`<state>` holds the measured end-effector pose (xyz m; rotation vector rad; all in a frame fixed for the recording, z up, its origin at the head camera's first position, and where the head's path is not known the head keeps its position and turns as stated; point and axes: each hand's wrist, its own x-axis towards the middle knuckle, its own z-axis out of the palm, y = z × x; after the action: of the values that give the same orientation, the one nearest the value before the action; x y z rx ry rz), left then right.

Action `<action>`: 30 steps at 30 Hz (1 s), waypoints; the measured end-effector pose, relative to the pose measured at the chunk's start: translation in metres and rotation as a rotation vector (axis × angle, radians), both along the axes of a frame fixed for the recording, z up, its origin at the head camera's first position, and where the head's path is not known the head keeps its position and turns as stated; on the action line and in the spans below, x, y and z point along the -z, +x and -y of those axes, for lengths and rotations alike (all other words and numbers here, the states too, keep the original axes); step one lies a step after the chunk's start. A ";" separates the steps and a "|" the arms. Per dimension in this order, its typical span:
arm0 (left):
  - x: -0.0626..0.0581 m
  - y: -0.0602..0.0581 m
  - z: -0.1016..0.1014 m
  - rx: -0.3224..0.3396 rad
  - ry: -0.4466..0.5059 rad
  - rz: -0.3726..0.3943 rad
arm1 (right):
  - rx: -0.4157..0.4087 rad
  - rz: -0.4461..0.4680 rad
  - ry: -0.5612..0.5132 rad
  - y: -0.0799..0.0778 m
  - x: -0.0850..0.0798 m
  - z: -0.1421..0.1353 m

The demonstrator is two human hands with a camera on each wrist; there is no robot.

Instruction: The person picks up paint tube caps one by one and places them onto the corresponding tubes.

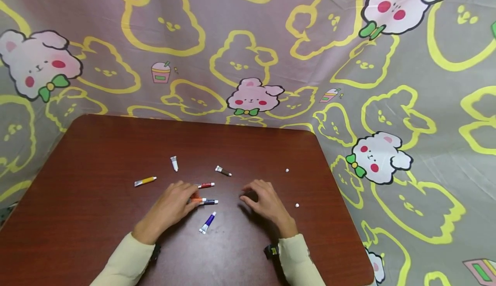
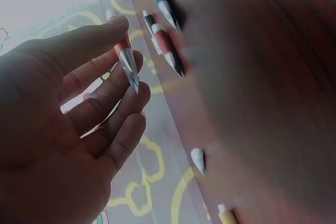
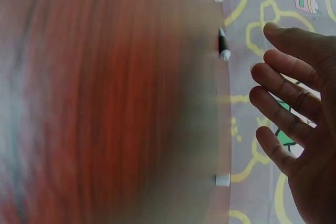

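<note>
My left hand (image 1: 174,202) pinches a small orange paint tube (image 2: 124,51) between thumb and fingertips, its white cap pointing away from the palm. In the head view that tube overlaps a dark blue tube (image 1: 211,202) lying on the table. A red tube (image 1: 207,185) lies just beyond the left fingertips, and a violet tube (image 1: 208,223) lies nearer the body. Over the table to the right, my right hand (image 1: 266,202) holds nothing; the right wrist view shows its fingers (image 3: 286,80) spread and loosely bent.
Farther back on the brown table (image 1: 104,148) lie a yellow tube (image 1: 145,181), a white tube (image 1: 175,164) and a brown tube (image 1: 223,171). Two small white pieces, like caps, sit at the right, one far (image 1: 287,170). A patterned cloth (image 1: 186,19) hangs behind and beside the table.
</note>
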<state>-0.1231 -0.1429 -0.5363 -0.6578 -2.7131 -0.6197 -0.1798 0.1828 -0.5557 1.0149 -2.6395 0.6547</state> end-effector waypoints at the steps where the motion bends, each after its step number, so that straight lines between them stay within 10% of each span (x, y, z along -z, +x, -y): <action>1: 0.001 0.000 0.002 -0.006 0.001 0.010 | 0.008 -0.001 0.003 -0.001 0.000 -0.002; 30: 0.017 0.001 0.037 -0.116 -0.020 0.052 | 0.174 0.103 -0.017 -0.008 0.008 -0.046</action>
<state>-0.1225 -0.1802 -0.5530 -0.4908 -2.7853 -0.5896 -0.1878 0.2288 -0.5633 0.7538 -2.7653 0.7057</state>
